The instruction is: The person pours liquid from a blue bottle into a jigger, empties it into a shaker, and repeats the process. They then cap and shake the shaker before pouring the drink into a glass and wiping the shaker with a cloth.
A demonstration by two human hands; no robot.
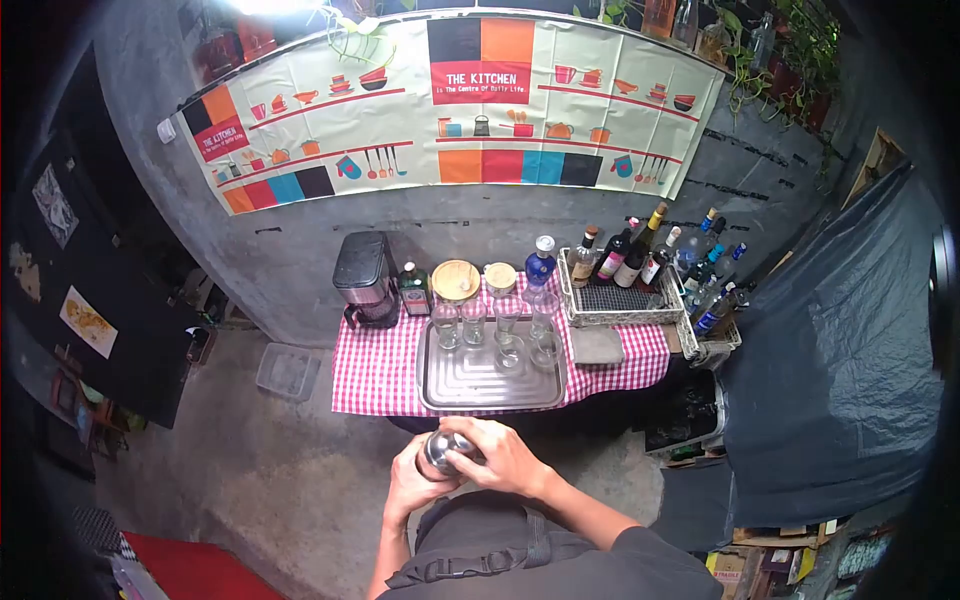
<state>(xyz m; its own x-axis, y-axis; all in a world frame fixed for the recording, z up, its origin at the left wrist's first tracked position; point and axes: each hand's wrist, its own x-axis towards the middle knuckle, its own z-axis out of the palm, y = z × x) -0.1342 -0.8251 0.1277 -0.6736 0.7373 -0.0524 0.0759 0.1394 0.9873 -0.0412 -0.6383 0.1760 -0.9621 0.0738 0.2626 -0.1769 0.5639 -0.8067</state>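
Close to my body, in front of the table's near edge, I hold a metal cocktail shaker (447, 453) in both hands. My left hand (412, 488) wraps round its lower left side. My right hand (510, 460) closes over it from the right, fingers across the top and thumb against the near side. Much of the shaker's body is hidden by my hands. Just beyond stands a steel tray (490, 392) with several clear glasses (473, 330) on it.
A checked cloth (375, 375) covers the table. Behind the tray stand a coffee maker (366, 275), a green bottle (415, 290), wooden-lidded jars (457, 281) and a blue bottle (540, 262). To the right, a wicker basket (610, 318) holds several bottles; a folded grey cloth (598, 347) lies before it.
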